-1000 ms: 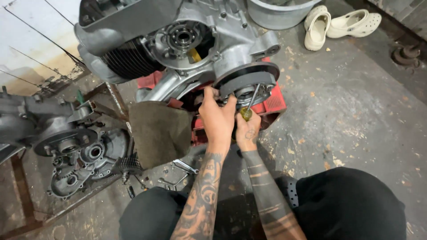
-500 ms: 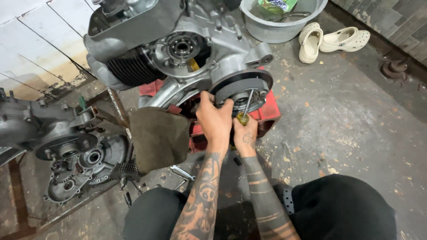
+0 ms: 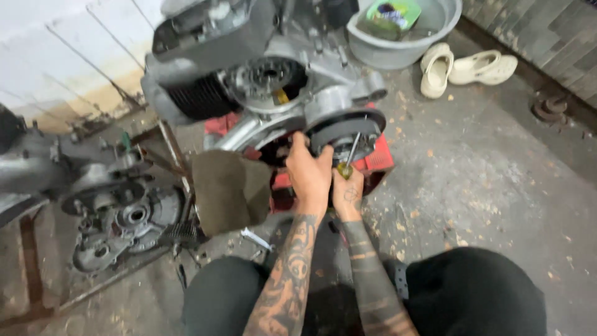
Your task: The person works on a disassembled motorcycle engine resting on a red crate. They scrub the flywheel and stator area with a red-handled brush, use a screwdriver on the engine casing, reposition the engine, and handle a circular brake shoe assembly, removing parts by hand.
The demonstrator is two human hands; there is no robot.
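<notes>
A grey scooter engine [image 3: 249,74] rests on a red crate [image 3: 379,158] in front of me. My left hand [image 3: 309,175] presses against the round black drum [image 3: 345,127] at the engine's near end. My right hand [image 3: 348,191] grips a screwdriver [image 3: 349,155] with a yellow-green handle, its metal shaft pointing up into the drum. Both tattooed forearms reach forward between my knees.
A brown rag [image 3: 230,190] hangs left of my hands. A second dismantled engine [image 3: 106,199] lies at the left on a metal frame. A wrench [image 3: 256,239] lies on the concrete floor. A grey basin [image 3: 404,31] and pale clogs [image 3: 466,68] sit at the far right.
The view has tilted down and drawn a little closer. Both hands stay at the drum, with the screwdriver in the same place.
</notes>
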